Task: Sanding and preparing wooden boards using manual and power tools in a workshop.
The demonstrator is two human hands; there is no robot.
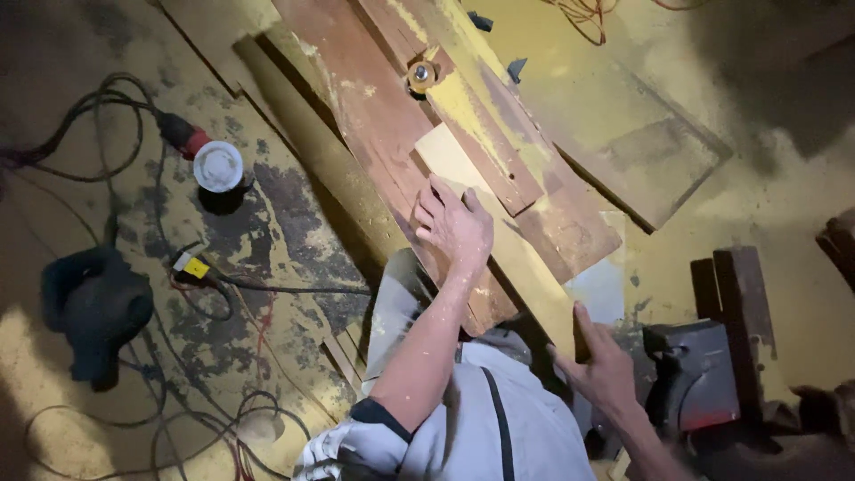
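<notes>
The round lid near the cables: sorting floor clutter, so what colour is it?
White, on a dark container; the round lid shows in the head view.

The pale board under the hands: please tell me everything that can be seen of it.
The pale board is a long, narrow strip, seemingly bare light wood, dusty. It lies flat and slanted on a reddish-brown bench top, its far end near a round cutter. The left hand presses flat on its upper part; the right hand grips its near end. Its lower edge is partly hidden by the hands.
</notes>
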